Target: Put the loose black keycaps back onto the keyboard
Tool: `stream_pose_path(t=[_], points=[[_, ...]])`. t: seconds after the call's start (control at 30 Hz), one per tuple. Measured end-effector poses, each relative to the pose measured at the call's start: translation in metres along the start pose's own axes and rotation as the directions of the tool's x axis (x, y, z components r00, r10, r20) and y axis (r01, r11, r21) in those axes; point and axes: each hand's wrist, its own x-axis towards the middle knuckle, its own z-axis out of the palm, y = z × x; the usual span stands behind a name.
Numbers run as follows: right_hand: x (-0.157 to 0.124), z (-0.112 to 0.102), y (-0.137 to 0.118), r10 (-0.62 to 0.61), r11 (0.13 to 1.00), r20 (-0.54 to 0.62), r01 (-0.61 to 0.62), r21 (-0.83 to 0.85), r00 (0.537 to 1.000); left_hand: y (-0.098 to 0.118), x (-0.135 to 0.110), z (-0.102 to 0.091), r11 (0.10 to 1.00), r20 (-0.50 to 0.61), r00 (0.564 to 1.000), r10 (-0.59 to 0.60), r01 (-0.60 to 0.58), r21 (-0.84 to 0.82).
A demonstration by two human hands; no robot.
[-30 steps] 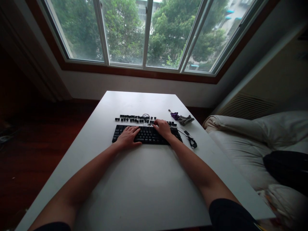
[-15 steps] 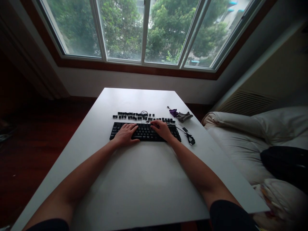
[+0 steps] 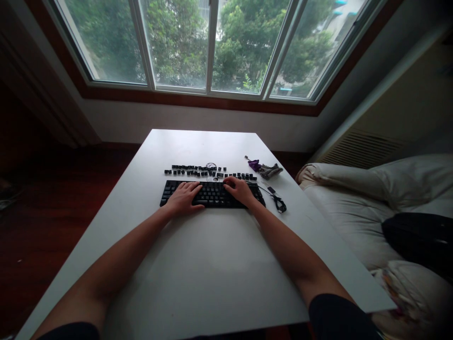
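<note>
A black keyboard (image 3: pixel 212 198) lies across the white table in front of me. My left hand (image 3: pixel 183 197) rests flat on its left part, fingers stretched over the keys and thumb near the front edge. Over the top rows, right of the middle, my right hand (image 3: pixel 238 189) has thumb and forefinger brought together on what looks like a small black keycap, mostly hidden by the fingers. Loose black keycaps (image 3: pixel 191 167) stand in two rows just behind the keyboard, and some sit close behind my right hand.
Right of the keyboard lies a bundled black cable (image 3: pixel 279 204). Farther back are a purple cloth item (image 3: pixel 254 165) and a crumpled grey one (image 3: pixel 271 171). A thin wire loop (image 3: pixel 211 166) lies among the keycaps. A pale sofa (image 3: pixel 339 203) borders the table's right side.
My right hand has shifted very slightly to the right over the top keys. My left hand stays in place on the keyboard, and the whole view has moved a little.
</note>
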Motion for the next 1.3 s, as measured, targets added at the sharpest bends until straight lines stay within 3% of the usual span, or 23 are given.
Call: stream_pose_path(t=[0.23,0.63,0.93,1.3], points=[[0.002,-0.001,0.002,-0.166,0.986,0.103,0.168,-0.014,0.981,0.000,0.000,0.000,1.000,-0.001,1.000,0.005,-0.005,0.000],[0.001,0.000,-0.009,-0.155,0.986,0.178,0.164,-0.034,0.972,-0.001,-0.001,0.000,1.000,-0.008,1.000,0.007,-0.007,-0.002],[0.000,0.001,-0.017,-0.118,0.985,0.177,0.138,-0.102,0.977,0.001,-0.004,-0.004,1.000,-0.002,1.000,-0.002,0.002,-0.013],[-0.002,-0.004,-0.022,-0.109,0.990,0.168,0.122,-0.066,0.980,0.004,-0.007,-0.008,1.000,-0.002,1.000,-0.003,0.003,-0.006]])
